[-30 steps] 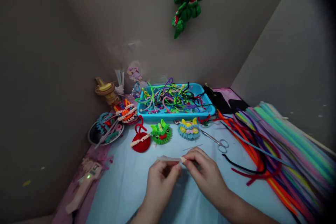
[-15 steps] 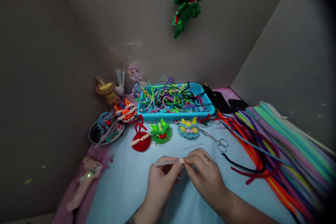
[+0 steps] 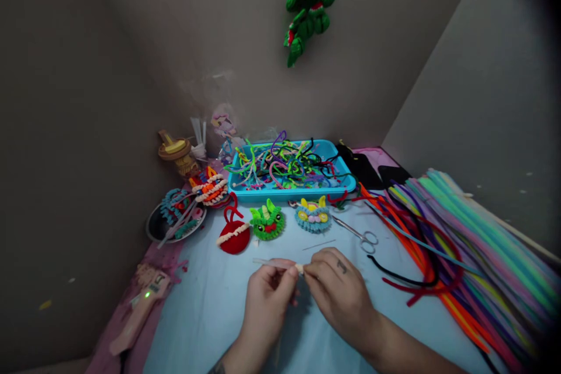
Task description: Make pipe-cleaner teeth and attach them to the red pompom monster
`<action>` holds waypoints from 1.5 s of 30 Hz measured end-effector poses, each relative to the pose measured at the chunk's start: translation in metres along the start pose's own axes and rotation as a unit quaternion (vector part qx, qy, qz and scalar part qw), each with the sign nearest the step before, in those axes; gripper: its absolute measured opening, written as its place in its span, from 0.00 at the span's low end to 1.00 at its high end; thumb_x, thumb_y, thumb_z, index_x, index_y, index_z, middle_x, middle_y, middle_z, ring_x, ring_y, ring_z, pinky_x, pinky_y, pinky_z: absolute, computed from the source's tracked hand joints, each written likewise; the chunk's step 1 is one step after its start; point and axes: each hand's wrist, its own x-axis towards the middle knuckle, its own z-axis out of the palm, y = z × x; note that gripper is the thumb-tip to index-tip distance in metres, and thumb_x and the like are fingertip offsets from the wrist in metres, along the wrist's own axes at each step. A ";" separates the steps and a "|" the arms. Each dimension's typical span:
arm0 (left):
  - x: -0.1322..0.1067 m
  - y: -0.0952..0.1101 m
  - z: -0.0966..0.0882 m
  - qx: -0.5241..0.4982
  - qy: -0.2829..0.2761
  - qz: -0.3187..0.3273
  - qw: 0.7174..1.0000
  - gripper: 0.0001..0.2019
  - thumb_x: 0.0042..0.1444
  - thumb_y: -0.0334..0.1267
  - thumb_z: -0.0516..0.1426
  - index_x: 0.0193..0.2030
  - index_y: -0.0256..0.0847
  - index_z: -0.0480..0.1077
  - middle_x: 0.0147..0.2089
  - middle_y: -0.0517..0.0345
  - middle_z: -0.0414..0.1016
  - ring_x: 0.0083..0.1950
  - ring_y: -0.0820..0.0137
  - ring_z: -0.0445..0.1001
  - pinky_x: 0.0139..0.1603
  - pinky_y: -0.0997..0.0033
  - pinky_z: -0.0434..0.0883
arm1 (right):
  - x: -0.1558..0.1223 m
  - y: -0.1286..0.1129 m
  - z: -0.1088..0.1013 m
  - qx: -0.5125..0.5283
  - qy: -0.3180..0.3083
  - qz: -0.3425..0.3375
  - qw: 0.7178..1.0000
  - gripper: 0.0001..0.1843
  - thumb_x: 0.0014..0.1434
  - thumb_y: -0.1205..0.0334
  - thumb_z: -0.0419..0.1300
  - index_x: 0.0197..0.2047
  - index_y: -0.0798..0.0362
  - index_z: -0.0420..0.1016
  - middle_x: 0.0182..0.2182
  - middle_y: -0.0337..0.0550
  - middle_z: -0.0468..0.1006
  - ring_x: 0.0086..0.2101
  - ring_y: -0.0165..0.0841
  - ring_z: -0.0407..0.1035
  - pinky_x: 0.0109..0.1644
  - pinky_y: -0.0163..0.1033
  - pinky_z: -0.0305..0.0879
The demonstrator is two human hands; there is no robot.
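Note:
Just above the front of the blue cloth, my left hand (image 3: 270, 292) pinches a thin translucent stick (image 3: 262, 261) whose free end points left. A small cream fuzzy bit (image 3: 300, 269), which looks like pipe cleaner wound around the stick, shows between my two hands. My right hand (image 3: 337, 283) is closed at the right side of that bit, its fingertips pressed together on it. A faint pale strand hangs below my left hand. Beyond the hands lie a red round ornament (image 3: 235, 239) with a cream coil, a green dragon-like face (image 3: 267, 220) and a blue-yellow face (image 3: 312, 216).
A blue tray (image 3: 289, 194) of pipe-cleaner scraps stands at the back. Scissors (image 3: 362, 236) and a thin needle-like rod (image 3: 319, 244) lie ahead. Bundled pipe cleaners (image 3: 477, 245) cover the right. At left are a metal bowl (image 3: 151, 225) and a pink glue gun (image 3: 140, 312), its light lit.
My left hand's grip has shifted slightly, and the stick now rests above its fingers with the free end further left. The whole view has shifted a little.

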 end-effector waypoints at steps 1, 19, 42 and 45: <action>-0.001 0.001 -0.001 0.010 -0.002 0.017 1.000 0.11 0.50 0.42 0.61 0.32 0.34 0.73 0.25 0.58 0.72 0.22 0.76 0.66 0.21 0.77 0.66 | 0.000 0.001 -0.001 0.013 -0.011 0.008 1.000 0.08 0.59 0.74 0.53 0.37 0.52 0.68 0.30 0.44 0.72 0.33 0.35 0.67 0.38 0.42 0.66; -0.003 0.013 -0.011 0.212 0.029 0.205 0.955 0.04 0.48 0.32 0.60 0.28 0.41 0.78 0.31 0.54 0.79 0.32 0.67 0.75 0.33 0.72 0.72 | 0.004 0.005 -0.007 0.153 -0.039 0.093 0.983 0.08 0.62 0.69 0.52 0.35 0.52 0.71 0.28 0.42 0.73 0.31 0.33 0.69 0.34 0.37 0.66; 0.002 0.015 -0.003 0.046 -0.006 0.016 0.999 0.04 0.43 0.32 0.62 0.28 0.35 0.76 0.21 0.60 0.72 0.23 0.73 0.69 0.25 0.76 0.67 | -0.002 0.005 -0.002 0.015 0.009 0.046 0.999 0.13 0.60 0.72 0.54 0.25 0.51 0.67 0.23 0.40 0.69 0.28 0.32 0.66 0.33 0.38 0.63; 0.000 0.016 -0.002 0.054 -0.009 0.046 0.997 0.03 0.46 0.32 0.60 0.27 0.36 0.76 0.23 0.60 0.71 0.23 0.73 0.68 0.25 0.75 0.66 | -0.001 0.003 -0.001 0.021 0.023 0.043 0.999 0.11 0.59 0.72 0.54 0.27 0.51 0.66 0.24 0.39 0.69 0.28 0.32 0.66 0.33 0.38 0.64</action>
